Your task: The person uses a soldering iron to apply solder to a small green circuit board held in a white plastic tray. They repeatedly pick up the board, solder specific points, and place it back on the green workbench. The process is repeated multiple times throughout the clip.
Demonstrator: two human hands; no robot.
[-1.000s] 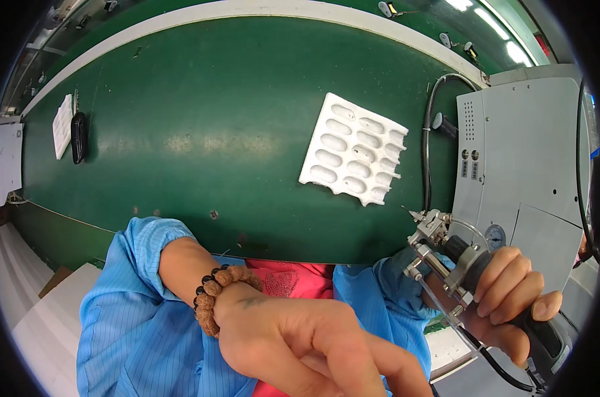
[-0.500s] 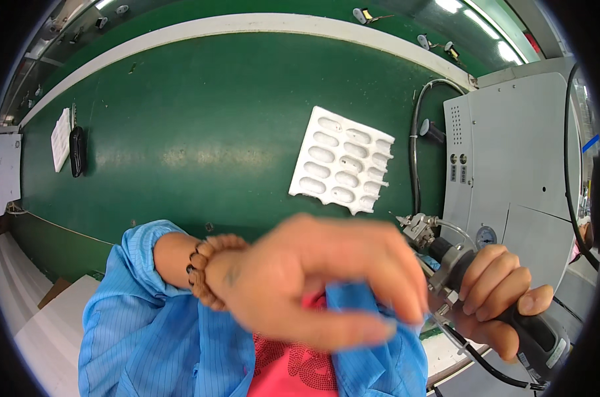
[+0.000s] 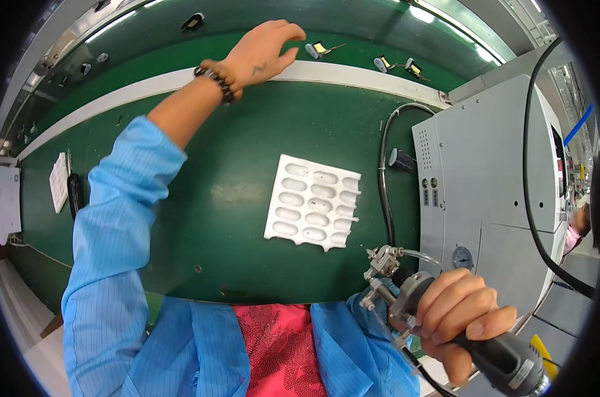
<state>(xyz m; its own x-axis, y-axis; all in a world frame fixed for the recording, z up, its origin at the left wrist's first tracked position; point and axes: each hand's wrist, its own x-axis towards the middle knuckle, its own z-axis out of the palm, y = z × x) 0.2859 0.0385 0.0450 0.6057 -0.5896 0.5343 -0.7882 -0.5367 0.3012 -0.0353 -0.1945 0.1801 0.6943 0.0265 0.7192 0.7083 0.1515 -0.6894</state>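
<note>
My left hand point(image 3: 265, 53) reaches over the white rail at the far side of the bench, fingers apart and nothing in them. Just right of its fingertips lies a small grey-and-black part with a yellow patch and a thin lead point(image 3: 318, 49). At the lower right, my right hand point(image 3: 460, 317) is wrapped round the black handle of an electric screwdriver point(image 3: 505, 357). Metal fittings point(image 3: 383, 262) and a clear tube sit at the tool's front end, pointing up and left. A white moulded tray point(image 3: 312, 204) with oval hollows lies between my arms, touched by neither hand.
Similar small parts point(image 3: 383, 63) lie on the green strip beyond the white rail point(image 3: 353, 75). A grey machine cabinet point(image 3: 481, 172) with a gauge stands at the right, a black hose point(image 3: 383, 172) and dark cylinder point(image 3: 401, 159) beside it. Another white tray point(image 3: 59, 183) lies far left.
My left hand has moved from in front of my chest to beyond the far rail. The view has shifted, so the tray appears lower. My right hand keeps its grip on the screwdriver.
</note>
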